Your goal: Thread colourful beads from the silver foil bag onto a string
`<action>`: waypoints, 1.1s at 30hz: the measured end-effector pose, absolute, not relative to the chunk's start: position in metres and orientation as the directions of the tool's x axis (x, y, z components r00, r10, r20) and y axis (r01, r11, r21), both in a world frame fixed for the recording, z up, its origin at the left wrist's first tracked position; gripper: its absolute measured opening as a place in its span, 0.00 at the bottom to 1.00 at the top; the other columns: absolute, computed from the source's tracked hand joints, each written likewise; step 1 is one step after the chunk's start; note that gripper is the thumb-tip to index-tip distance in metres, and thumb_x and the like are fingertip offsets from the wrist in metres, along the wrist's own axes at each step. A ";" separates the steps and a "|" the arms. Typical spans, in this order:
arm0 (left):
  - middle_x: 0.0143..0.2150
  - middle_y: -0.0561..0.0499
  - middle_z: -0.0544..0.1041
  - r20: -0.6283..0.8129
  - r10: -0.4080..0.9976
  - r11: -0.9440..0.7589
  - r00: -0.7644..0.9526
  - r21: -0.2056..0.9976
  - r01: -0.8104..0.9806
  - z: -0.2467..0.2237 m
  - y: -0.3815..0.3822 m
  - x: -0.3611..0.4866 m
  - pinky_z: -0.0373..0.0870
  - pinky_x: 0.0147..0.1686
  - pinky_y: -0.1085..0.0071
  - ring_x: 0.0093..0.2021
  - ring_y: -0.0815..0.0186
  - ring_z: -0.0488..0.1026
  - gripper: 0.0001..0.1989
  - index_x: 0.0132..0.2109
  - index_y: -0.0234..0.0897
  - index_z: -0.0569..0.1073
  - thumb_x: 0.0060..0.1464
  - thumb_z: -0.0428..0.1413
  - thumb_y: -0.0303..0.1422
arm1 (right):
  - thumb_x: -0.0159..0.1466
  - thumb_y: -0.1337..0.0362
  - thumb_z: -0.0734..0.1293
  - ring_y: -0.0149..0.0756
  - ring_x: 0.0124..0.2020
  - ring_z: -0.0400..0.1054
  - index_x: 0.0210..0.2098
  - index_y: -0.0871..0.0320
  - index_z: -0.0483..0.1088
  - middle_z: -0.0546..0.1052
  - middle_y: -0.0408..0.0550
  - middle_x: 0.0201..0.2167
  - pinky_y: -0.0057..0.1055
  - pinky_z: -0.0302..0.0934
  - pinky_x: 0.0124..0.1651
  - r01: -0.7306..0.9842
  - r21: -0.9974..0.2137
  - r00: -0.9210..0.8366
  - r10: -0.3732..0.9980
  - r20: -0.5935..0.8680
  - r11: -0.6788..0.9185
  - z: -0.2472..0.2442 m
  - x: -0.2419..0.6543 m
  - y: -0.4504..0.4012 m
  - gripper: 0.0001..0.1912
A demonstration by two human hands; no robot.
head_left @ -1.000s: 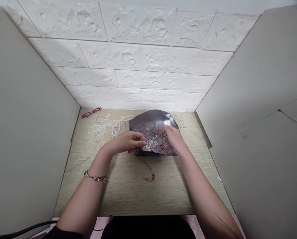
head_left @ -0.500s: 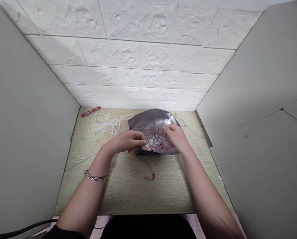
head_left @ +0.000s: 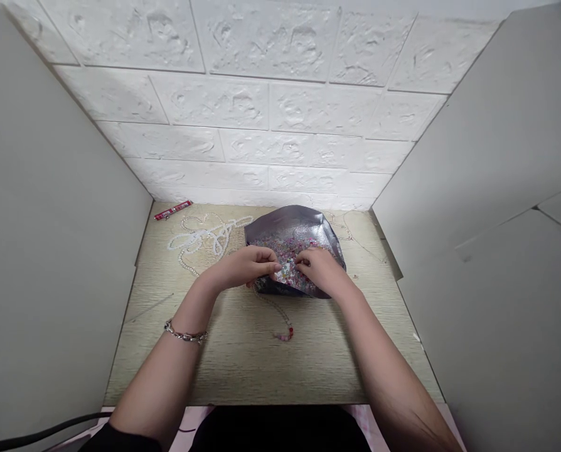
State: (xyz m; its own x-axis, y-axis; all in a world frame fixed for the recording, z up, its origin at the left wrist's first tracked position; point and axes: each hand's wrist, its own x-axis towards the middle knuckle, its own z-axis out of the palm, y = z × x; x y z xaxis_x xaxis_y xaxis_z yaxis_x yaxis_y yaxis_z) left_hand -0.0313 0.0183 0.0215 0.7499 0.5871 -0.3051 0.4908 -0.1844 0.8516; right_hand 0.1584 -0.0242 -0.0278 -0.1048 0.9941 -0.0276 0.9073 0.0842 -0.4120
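Note:
A silvery bag (head_left: 299, 220), open at the top, holds many small multicoloured beads (head_left: 287, 248). Over its left part is my left hand (head_left: 252, 265), thumb and fingers pinched together; what is between them is too small to make out. My right hand (head_left: 320, 270) reaches into the beads, fingers closed, their tips partly hidden. A string of beads (head_left: 275, 307) runs from under my left hand onto the table, curling at an end with red and pink beads.
White beaded strands (head_left: 203, 238) lie looped at the back left of the table (head_left: 261, 370). Behind them is a red packet (head_left: 173, 210). Thin wire or thread (head_left: 351, 235) lies right of the bag. A white brick-pattern wall and grey side panels surround the table.
My right hand has moved left and slightly down in the bag, closer to my left hand. The bag's right edge shows more. My left hand has barely shifted.

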 end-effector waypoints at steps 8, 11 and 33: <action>0.26 0.53 0.69 -0.267 0.638 -0.181 0.722 0.860 0.477 0.017 0.018 -0.027 0.53 0.13 0.80 0.15 0.79 0.57 0.15 0.28 0.33 0.67 0.48 0.48 0.42 | 0.57 0.67 0.58 0.32 0.38 0.63 0.33 0.57 0.70 0.70 0.49 0.33 0.28 0.53 0.43 0.908 -0.414 -0.104 0.992 -0.078 0.062 -0.029 0.157 -0.023 0.09; 0.26 0.52 0.70 -0.190 0.701 -0.178 0.688 0.887 0.426 0.016 0.015 -0.022 0.51 0.12 0.80 0.13 0.80 0.56 0.15 0.29 0.33 0.66 0.49 0.47 0.41 | 0.56 0.67 0.59 0.32 0.37 0.62 0.31 0.58 0.70 0.70 0.48 0.32 0.29 0.53 0.43 0.852 -0.520 -0.075 0.997 -0.001 0.063 -0.023 0.154 -0.024 0.08; 0.19 0.56 0.60 0.318 0.893 -0.391 0.320 0.899 0.198 0.016 -0.017 -0.003 0.56 0.21 0.76 0.20 0.75 0.56 0.13 0.27 0.36 0.59 0.54 0.43 0.40 | 0.48 0.61 0.69 0.25 0.27 0.68 0.26 0.58 0.67 0.73 0.40 0.25 0.22 0.65 0.32 -0.755 -0.637 -0.088 0.986 -0.141 -0.158 0.003 0.125 -0.042 0.09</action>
State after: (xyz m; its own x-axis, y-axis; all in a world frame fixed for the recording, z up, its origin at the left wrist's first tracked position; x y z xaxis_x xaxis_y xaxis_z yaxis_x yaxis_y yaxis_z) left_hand -0.0027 -0.0174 0.0155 0.3199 0.8926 0.3176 0.1975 -0.3908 0.8990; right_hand 0.1246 -0.0422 0.0030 -0.0877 0.9862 -0.1407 -0.7545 -0.1580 -0.6369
